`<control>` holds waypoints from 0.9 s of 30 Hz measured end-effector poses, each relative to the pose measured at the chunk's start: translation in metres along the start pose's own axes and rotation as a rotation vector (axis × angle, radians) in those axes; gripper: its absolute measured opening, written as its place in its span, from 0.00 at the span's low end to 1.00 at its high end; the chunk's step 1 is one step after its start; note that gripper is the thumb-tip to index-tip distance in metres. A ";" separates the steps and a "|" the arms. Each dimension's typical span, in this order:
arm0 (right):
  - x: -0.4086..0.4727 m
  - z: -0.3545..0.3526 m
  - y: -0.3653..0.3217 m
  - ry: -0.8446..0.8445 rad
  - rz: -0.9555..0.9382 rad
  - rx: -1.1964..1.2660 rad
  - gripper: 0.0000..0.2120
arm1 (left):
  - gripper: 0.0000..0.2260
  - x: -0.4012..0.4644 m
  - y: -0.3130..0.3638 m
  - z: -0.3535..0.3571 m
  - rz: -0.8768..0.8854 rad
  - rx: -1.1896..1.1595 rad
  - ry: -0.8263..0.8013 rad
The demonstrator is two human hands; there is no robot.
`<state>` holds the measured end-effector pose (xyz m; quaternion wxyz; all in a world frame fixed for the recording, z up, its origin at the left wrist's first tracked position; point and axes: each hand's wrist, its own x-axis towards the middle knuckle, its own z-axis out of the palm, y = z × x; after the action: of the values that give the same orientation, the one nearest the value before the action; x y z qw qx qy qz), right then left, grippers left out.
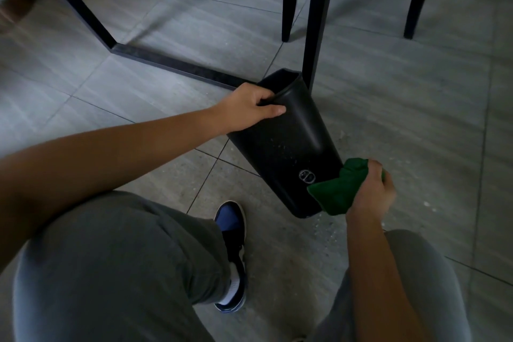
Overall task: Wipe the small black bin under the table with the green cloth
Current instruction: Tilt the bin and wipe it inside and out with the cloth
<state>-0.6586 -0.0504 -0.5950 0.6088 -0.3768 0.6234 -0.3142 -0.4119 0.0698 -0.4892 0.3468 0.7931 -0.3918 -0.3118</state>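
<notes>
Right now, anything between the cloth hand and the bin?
Nothing visible. The right hand holds the cloth against the bin near its base. The left hand holds the rim, tilting the bin. A table leg stands behind it.

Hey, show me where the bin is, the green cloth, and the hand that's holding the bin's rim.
Bin (288, 147): head view, on its front wall, above the logo.
Cloth (337, 191): head view, middle of the bunched fabric.
Left hand (247, 108): head view, back of the hand gripping the rim.
</notes>
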 end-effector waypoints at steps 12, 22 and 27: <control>-0.001 0.004 0.008 -0.060 -0.090 -0.001 0.05 | 0.12 -0.004 0.004 0.000 -0.091 0.138 -0.200; 0.000 0.004 0.013 -0.055 -0.047 0.040 0.14 | 0.24 -0.009 0.005 -0.004 -0.156 0.112 -0.213; 0.001 -0.003 -0.006 -0.069 -0.025 0.125 0.06 | 0.22 -0.005 0.008 0.000 -0.149 0.054 -0.191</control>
<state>-0.6608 -0.0549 -0.5901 0.6482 -0.3564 0.5766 -0.3468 -0.4178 0.0707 -0.4818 0.2623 0.7958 -0.3715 -0.3999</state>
